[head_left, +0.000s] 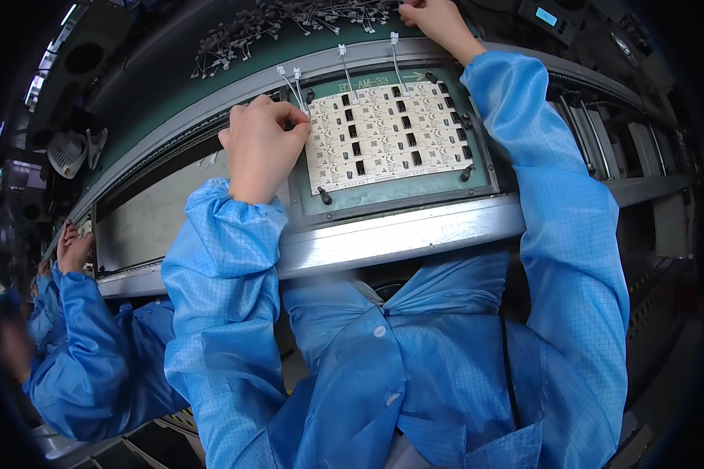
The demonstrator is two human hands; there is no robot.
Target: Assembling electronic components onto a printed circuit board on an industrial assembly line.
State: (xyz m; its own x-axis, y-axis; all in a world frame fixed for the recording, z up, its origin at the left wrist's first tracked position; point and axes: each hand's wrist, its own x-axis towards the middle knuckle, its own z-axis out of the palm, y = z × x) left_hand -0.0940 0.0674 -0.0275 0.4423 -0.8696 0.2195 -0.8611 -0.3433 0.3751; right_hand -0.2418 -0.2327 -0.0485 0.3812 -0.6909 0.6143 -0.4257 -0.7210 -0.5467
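While the left hand [262, 148] partly hides the fixture [403, 187], cables [246, 33] lie beyond.

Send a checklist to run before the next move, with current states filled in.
1. White panel within the green fixture: ok, set inside its frame.
2. Four leads seated in the panel: cannot tell; their white ends stand past its far edge, lower ends too small to judge.
3. Left hand grip: cannot tell; fingertips are together at the panel's left edge, by two leads.
4. Right hand loaded: cannot tell; fingertips are cut off at the top edge, near the connector pile.
5. Co-worker's hand away from the fixture: ok, far left.
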